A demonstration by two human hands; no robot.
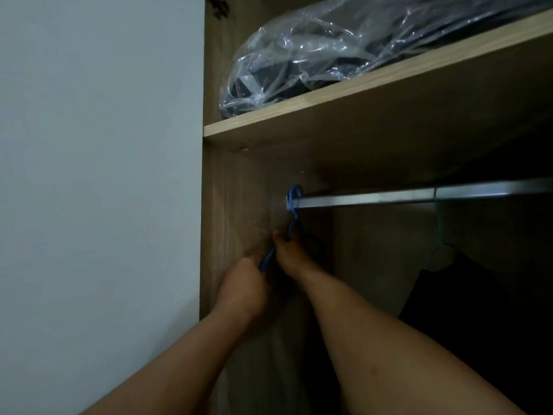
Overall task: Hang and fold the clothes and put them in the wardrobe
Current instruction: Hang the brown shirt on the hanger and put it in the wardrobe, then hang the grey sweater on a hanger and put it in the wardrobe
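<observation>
A blue hanger [292, 205] hooks over the left end of the metal rail [389, 196] inside the wooden wardrobe [227, 205]. My left hand [242, 289] grips the hanger's lower left arm. My right hand [288, 256] pinches the hanger just under its hook. A dark garment [287, 295] hangs from the hanger between my forearms, mostly lost in shadow.
A wooden shelf [329, 94] above the rail bears a clear plastic bag [329, 46] of dark items. Further right on the rail hang a pale garment [374, 259] and a dark one [478, 295]. A white wall [98, 175] borders the wardrobe's left side.
</observation>
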